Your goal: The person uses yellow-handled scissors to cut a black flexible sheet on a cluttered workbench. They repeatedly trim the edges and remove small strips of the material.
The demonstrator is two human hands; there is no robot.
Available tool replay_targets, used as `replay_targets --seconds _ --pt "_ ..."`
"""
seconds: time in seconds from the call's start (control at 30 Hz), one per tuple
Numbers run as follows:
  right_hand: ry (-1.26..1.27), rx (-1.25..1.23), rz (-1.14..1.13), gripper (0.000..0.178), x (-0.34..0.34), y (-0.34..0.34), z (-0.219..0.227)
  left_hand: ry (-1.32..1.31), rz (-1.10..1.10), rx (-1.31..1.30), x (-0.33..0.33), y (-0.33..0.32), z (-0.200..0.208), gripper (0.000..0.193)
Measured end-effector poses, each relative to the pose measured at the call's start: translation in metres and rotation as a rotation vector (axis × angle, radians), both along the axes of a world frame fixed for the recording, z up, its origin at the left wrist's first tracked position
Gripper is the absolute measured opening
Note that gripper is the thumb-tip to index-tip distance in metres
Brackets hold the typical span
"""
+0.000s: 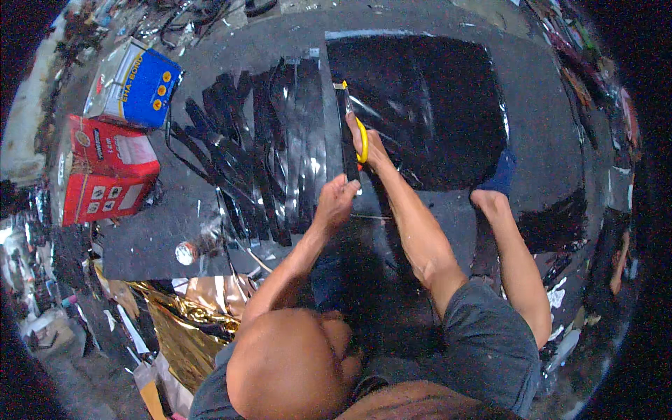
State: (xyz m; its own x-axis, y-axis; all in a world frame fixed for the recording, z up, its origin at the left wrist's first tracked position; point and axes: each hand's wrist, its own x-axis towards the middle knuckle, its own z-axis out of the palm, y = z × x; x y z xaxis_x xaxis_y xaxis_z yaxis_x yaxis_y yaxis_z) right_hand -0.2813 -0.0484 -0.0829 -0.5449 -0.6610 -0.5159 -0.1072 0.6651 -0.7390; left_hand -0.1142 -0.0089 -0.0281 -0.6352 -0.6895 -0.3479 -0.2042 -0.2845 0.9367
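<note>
My right hand (371, 145) grips yellow-handled scissors (362, 143), their blades pointing away from me along a narrow black strip (343, 133). A small yellow patch shows at the far tip of the blades; I cannot tell what it is. To the right of the strip lies a wide glossy black sheet (434, 105), its near edge by my bare foot. My left hand (337, 201) pinches the near end of the strip, with the fingertips closed just below the scissors. Several cut black strips (266, 140) lie side by side and overlapping on the left.
A blue and white box (150, 84) and a red box (112, 171) stand at the left edge of the dark mat (168, 252). A small round can (185, 253) sits near the front left. Crumpled gold foil (178, 329) lies beside my left knee. Scraps clutter the surroundings.
</note>
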Motion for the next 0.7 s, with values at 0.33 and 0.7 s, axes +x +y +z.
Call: replay_targets --seconds 0.33,0.7 --pt "0.094 -0.082 0.009 0.099 -0.071 -0.119 0.0 -0.159 -0.033 -0.093 0.017 0.006 0.014 0.02" --pt "-0.382 -0.316 -0.041 0.077 -0.098 -0.129 0.022 -0.714 0.169 -0.335 0.087 0.01 -0.017 0.041"
